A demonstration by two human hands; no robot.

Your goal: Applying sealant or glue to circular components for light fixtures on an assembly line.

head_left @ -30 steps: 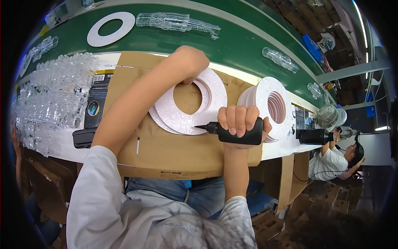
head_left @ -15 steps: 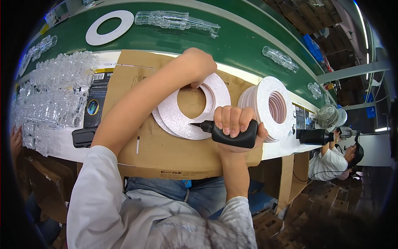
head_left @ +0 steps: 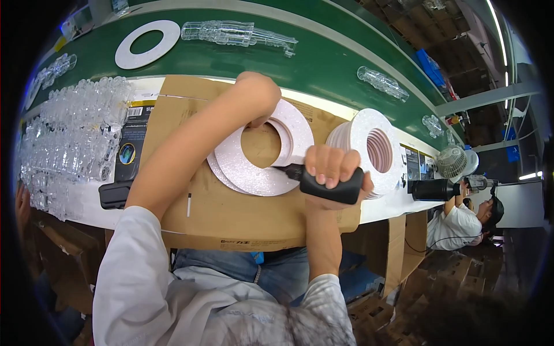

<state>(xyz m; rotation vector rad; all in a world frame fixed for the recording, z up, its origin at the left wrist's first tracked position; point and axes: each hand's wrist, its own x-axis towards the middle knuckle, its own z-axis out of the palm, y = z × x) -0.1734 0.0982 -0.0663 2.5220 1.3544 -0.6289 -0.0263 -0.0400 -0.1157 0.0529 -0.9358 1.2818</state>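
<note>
White speckled flat rings (head_left: 254,177) lie overlapping on a brown cardboard sheet in front of me. My left hand (head_left: 259,97) is bent over the far side of the top ring, its curled fingers gripping the rim by the hole; most of the fingertips are hidden. In my right hand (head_left: 332,167) is a black squeeze bottle (head_left: 334,187) with a narrow nozzle, held on its side. The nozzle's tip is at the lower right of the hole's edge, on or just above the ring. Close on the right stands a stack of similar rings (head_left: 379,141).
Clear ribbed plastic pieces (head_left: 75,138) are piled on the left beside a black case (head_left: 114,195). Beyond the cardboard (head_left: 202,222) runs a green surface (head_left: 323,63) with another ring (head_left: 147,45) and clear tubes (head_left: 231,33). A person (head_left: 461,225) works at far right near a fan (head_left: 452,162).
The bottle's nozzle has shifted rightward along the ring's near inner edge. My left hand stays at the ring's far side. The whole view has shifted slightly.
</note>
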